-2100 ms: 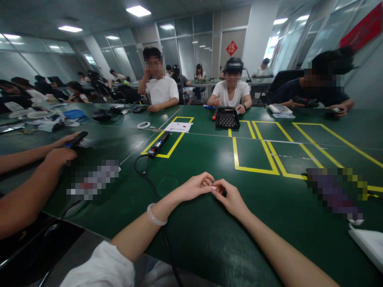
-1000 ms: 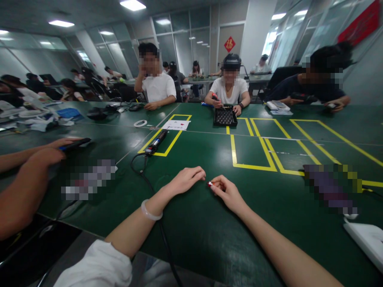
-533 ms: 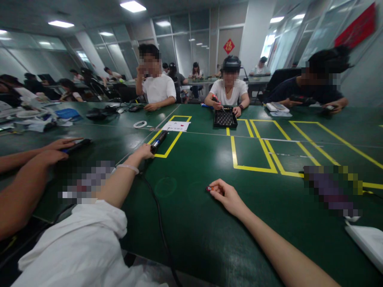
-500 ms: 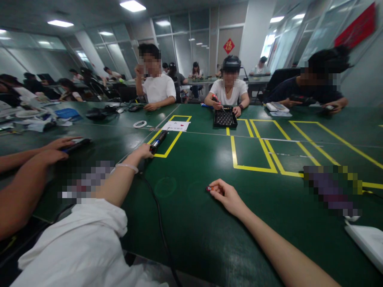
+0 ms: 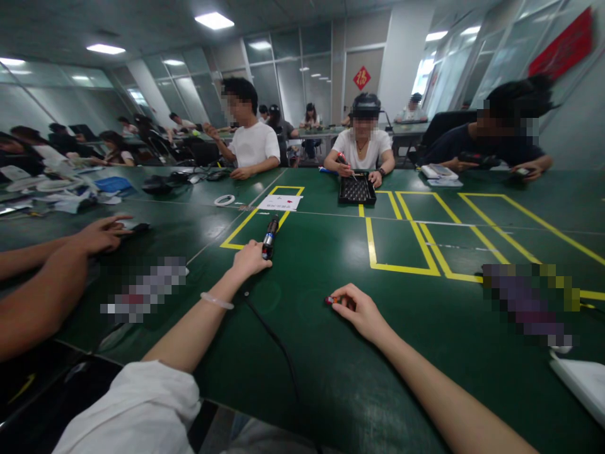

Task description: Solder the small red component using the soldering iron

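Observation:
My left hand (image 5: pixel 250 259) is wrapped round the rear end of a dark corded tool (image 5: pixel 270 234) with a blue and silver band, holding it above the green table (image 5: pixel 331 372). Its black cable (image 5: pixel 274 340) trails back toward me. My right hand (image 5: pixel 358 308) rests on the table with its fingers pinched on a small red part (image 5: pixel 329 301). A pale bangle sits on my left wrist.
Yellow tape boxes (image 5: pixel 401 243) mark the table. A black tray (image 5: pixel 357 188), a white paper (image 5: pixel 280 202) and a tape roll (image 5: pixel 224 200) lie farther off. A neighbour's arms (image 5: pixel 57 271) reach in at left. Several people sit across. A white object (image 5: pixel 581 384) lies at right.
My left hand left the right hand, reached out to the tool in the yellow box, gripped it and has drawn it back toward me. The right hand stays put with the red part.

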{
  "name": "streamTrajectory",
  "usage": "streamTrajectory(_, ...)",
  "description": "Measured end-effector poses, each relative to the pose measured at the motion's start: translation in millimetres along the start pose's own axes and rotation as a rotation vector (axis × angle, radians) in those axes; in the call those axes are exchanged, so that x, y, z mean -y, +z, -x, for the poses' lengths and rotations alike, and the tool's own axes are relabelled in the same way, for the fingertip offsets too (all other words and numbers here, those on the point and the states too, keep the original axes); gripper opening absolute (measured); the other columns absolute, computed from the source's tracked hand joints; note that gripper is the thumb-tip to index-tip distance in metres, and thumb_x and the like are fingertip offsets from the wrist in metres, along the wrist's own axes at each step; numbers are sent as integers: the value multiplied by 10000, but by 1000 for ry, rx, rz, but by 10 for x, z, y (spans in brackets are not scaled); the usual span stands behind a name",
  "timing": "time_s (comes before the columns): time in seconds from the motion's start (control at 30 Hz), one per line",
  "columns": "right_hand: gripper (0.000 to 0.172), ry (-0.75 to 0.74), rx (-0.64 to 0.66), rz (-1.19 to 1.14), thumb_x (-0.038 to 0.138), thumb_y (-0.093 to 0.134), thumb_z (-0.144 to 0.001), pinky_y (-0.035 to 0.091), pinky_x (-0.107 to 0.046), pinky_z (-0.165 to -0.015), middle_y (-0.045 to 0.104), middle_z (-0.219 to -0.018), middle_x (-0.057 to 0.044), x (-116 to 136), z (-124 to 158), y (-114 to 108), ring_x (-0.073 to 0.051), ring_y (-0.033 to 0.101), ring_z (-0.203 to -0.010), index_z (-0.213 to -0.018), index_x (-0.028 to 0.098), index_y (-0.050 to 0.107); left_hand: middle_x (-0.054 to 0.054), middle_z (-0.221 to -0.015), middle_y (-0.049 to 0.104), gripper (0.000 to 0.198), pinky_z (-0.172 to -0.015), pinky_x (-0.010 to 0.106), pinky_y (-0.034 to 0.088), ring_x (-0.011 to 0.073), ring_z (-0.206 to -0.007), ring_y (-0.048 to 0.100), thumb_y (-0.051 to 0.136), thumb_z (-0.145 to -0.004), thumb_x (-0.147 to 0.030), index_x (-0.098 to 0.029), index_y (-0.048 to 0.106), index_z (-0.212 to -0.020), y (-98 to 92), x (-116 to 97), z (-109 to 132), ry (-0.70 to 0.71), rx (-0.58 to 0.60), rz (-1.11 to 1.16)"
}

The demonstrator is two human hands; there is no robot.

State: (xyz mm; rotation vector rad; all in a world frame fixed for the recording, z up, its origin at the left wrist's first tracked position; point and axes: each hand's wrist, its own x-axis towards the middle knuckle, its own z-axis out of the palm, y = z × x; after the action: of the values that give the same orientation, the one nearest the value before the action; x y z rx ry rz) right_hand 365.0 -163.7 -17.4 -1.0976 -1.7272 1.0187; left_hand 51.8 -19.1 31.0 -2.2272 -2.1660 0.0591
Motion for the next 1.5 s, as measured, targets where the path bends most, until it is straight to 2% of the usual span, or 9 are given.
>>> streamTrajectory(0.27, 156, 23, -41, 64, 246, 605, -839, 375, -224, -549, 555, -717, 17, -58, -4, 24, -117, 490, -596, -975, 171, 618, 133, -1141, 533, 532, -805, 343, 471, 279, -1017, 559, 575, -757, -461, -151, 523, -1187, -68, -812, 687, 210, -47, 5)
streamTrajectory(0.4, 114, 8, -106, 107, 214, 587, -841, 378, -227, -556, 562, -719, 17, -50, -6, 19, -119, 493, -591, -947, 173, 591, 130, -1140, 527, 555, -838, 358, 458, 273, -994, 553, 578, -754, -423, -155, 489, -1230, -71, -1084, 975, 328, -67, 38)
streamTrajectory(0.5, 89, -10, -126, 156, 190, 581, -839, 385, -234, -573, 572, -751, 8, -57, -4, 4, -125, 508, -612, -927, 179, 590, 132, -1173, 514, 611, -855, 366, 456, 279, -1011, 543, 583, -744, -402, -155, 443, -1286, -65, -1202, 1121, 400, -67, 78)
streamTrajectory(0.9, 97, -84, -41, 346, 148, 610, -811, 436, -268, -689, 552, -863, -12, -75, 12, 78, -157, 551, -755, -881, 203, 571, 125, -1217, 496, 698, -880, 394, 454, 284, -1023, 531, 592, -723, -350, -172, 375, -1362, -4, -1291, 1331, 538, -46, 179)
streamTrajectory(1.13, 185, -99, -39, 264, 111, 592, -782, 443, -253, -671, 580, -819, 2, -73, 37, 97, -146, 559, -724, -939, 201, 559, 136, -1278, 463, 691, -897, 385, 452, 277, -1088, 499, 534, -776, -316, -166, 311, -1413, 6, -1324, 1409, 502, -61, 194)
streamTrajectory(1.37, 212, -100, -79, 247, 72, 498, -781, 435, -244, -639, 623, -826, -5, 2, 70, 80, -133, 571, -673, -948, 191, 553, 141, -1233, 486, 670, -873, 387, 443, 282, -1078, 499, 466, -875, -502, -175, 296, -1435, 63, -1396, 1370, 466, -116, 134)
streamTrajectory(1.5, 210, -79, -59, 219, 77, 478, -795, 430, -241, -622, 659, -869, -15, 35, 75, 75, -130, 566, -662, -953, 193, 553, 127, -1209, 492, 648, -857, 373, 445, 268, -1059, 501, 459, -891, -473, -187, 285, -1446, 77, -1382, 1335, 449, -130, 109)
